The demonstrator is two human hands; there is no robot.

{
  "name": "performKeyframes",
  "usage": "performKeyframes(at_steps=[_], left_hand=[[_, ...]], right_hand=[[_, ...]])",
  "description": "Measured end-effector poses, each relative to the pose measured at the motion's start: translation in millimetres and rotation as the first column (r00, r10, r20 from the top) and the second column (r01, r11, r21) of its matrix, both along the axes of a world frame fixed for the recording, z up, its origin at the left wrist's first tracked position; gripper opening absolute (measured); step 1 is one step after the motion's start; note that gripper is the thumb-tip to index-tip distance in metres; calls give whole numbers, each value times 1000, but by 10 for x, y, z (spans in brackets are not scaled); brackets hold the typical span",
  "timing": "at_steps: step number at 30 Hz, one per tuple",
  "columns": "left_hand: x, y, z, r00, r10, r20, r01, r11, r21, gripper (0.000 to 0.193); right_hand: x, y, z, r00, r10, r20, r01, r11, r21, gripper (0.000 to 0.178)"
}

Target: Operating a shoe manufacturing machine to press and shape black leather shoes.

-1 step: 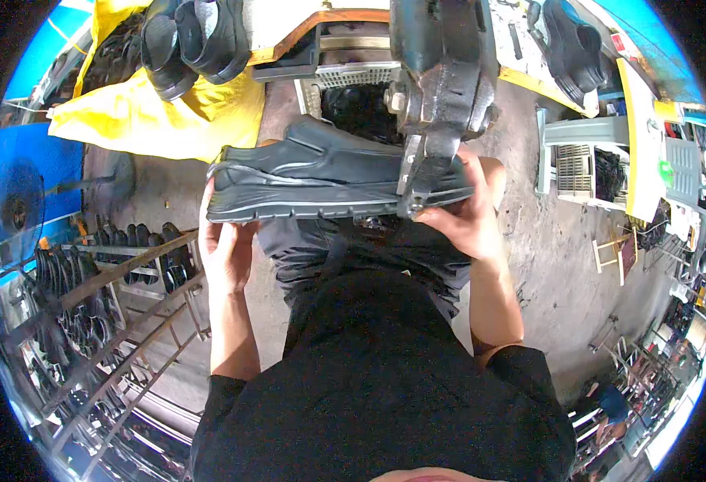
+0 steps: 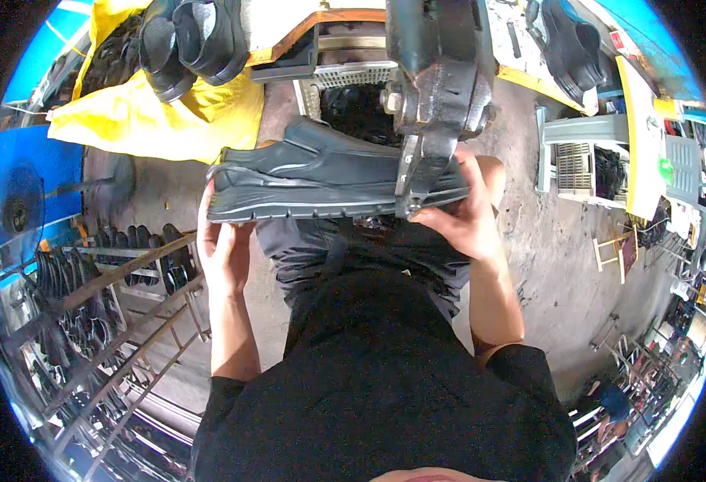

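A black shoe [image 2: 313, 165] lies on its side across the middle of the view, its ribbed sole edge toward me and its heel at the left. My left hand [image 2: 226, 241] grips the heel end, thumb below the sole. Around the toe end, at the right, closes my right hand [image 2: 469, 209], thumb near the sole edge. The narrow metal foot of a dark machine arm [image 2: 441, 96] comes down in front of the shoe's toe part and reaches its sole edge. This arm hides some of the toe.
Black shoes [image 2: 200, 48] stand on a yellow sack [image 2: 160, 120] at the upper left. Another black shoe [image 2: 566, 48] is on a table at the upper right. A crate [image 2: 311, 100] of dark pieces sits beyond the shoe. Metal racks [image 2: 128, 281] with soles and a fan [image 2: 17, 205] are on the left.
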State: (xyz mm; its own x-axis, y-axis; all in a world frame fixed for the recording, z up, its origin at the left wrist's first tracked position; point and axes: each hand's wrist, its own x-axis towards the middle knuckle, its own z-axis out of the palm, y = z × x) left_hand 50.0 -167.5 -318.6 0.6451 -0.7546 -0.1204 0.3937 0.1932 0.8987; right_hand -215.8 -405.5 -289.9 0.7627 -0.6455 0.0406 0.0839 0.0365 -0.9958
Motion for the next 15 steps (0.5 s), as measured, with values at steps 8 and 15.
performKeyframes(at_steps=[8, 15], left_hand=[[-282, -614, 741, 395, -191, 899, 42, 981, 190, 85], [-608, -1284, 944, 186, -430, 884, 267, 888, 375, 77]], right_hand=[[106, 21, 213, 977, -49, -208, -29, 934, -357, 79], [97, 49, 460, 946, -99, -310, -57, 888, -457, 73]])
